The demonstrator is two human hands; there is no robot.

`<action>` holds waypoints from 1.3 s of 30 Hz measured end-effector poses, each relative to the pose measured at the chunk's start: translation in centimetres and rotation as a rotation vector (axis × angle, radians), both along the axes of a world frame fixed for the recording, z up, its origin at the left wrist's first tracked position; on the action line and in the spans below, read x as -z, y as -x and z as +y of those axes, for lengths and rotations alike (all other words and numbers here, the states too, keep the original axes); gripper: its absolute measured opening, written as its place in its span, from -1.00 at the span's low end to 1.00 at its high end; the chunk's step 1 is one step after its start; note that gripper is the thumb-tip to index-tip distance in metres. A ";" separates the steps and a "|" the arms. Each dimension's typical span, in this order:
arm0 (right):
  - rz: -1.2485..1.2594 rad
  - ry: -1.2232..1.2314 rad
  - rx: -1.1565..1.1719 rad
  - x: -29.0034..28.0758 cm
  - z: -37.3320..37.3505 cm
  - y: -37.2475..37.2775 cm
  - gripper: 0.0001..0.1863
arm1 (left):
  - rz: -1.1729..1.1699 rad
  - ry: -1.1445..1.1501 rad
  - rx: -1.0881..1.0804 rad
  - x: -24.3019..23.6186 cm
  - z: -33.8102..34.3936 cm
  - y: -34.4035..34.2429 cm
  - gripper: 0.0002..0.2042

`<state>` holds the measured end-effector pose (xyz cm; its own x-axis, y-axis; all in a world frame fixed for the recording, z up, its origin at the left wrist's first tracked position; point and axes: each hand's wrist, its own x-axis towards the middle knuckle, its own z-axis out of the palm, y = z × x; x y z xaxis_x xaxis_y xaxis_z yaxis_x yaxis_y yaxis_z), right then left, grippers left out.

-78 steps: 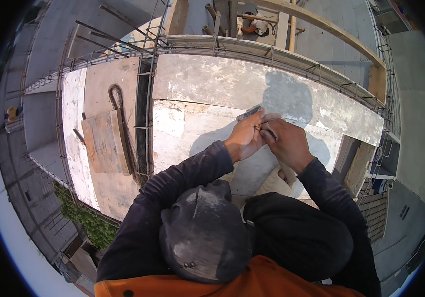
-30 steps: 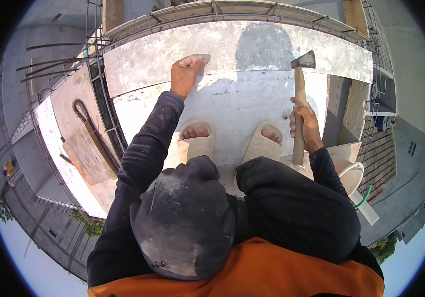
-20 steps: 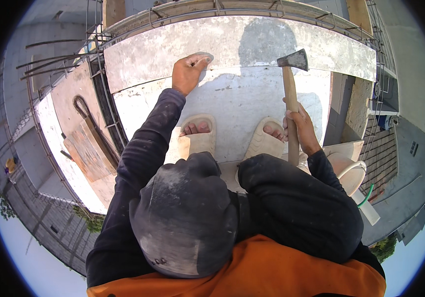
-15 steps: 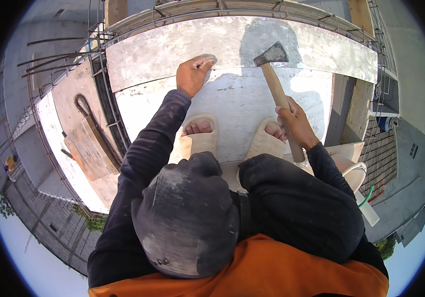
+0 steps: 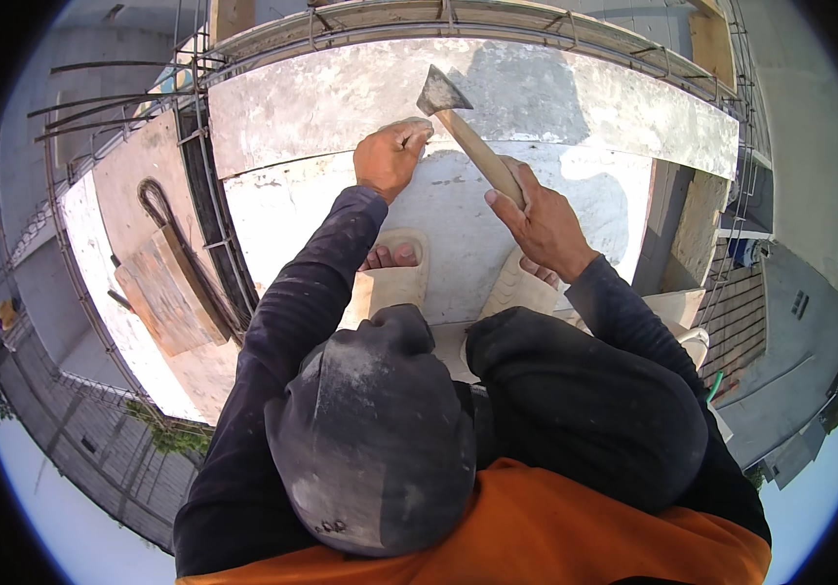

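My right hand [image 5: 545, 219] grips the wooden handle of a hatchet [image 5: 477, 146], whose dark metal head [image 5: 443, 93] hangs just above and beyond my left hand. My left hand [image 5: 389, 156] is closed in a pinch at the lower edge of the whitish upper board [image 5: 311, 107]; what is between the fingers is too small or hidden to make out. Below it lies a paler board [image 5: 463, 283], where my feet in cream slides [image 5: 389, 283] rest either side of the middle.
A side board [image 5: 126, 224] at left holds a small wooden board [image 5: 160, 302] and a bent wire loop [image 5: 151, 195]. Rebar cages [image 5: 370, 24] run along the boards' edges. A bucket [image 5: 692, 346] is partly visible at right, beside a drop to lower roofs [image 5: 779, 341].
My right hand has taken up the hatchet and swung it leftward and up toward my left hand. The hands, together earlier, moved apart and are now close again.
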<state>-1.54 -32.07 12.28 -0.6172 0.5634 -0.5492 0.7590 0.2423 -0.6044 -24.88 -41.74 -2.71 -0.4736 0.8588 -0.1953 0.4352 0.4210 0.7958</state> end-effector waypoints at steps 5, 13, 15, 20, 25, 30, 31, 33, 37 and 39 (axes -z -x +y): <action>0.004 0.007 0.028 0.3 -0.6 -0.1 -0.39 | 0.067 0.012 -0.006 -0.3 0.1 -0.2 -0.72; 0.033 -0.018 0.009 1.1 -1.1 0.0 -0.39 | 0.091 0.005 0.000 -0.2 0.1 0.0 -0.72; 0.040 -0.032 0.017 1.2 -1.1 -0.1 -0.39 | 0.074 -0.013 -0.009 0.0 0.3 0.1 -0.72; -0.062 -0.017 -0.035 3.5 -0.6 -0.8 -0.38 | 0.044 0.078 0.016 0.1 0.4 0.2 -0.71; 0.006 -0.003 0.111 1.4 -0.2 -0.6 -0.37 | 0.033 0.182 0.139 -1.9 1.1 3.9 -0.59; 0.012 0.005 0.113 2.3 -0.3 -1.4 -0.36 | 0.265 0.665 0.405 -4.6 3.4 9.5 -0.34; 0.013 0.009 0.107 2.3 -0.3 -1.6 -0.36 | 0.297 0.669 0.435 -4.8 4.0 9.5 -0.34; -0.013 0.014 0.088 2.8 -0.4 -2.5 -0.37 | 0.351 0.686 0.498 -4.8 4.7 9.2 -0.32; -0.076 0.011 0.005 3.3 0.5 -2.6 -0.38 | 0.359 0.751 0.503 -5.3 5.3 9.3 -0.30; -0.039 0.000 -0.006 2.9 0.8 -1.9 -0.38 | 0.371 0.764 0.516 -5.7 5.4 9.2 -0.30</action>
<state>0.32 -31.25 9.35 -0.5986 0.5598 -0.5730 0.7807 0.2474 -0.5739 -34.11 -36.35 3.04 -0.2201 0.6824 -0.6971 0.8761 0.4525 0.1662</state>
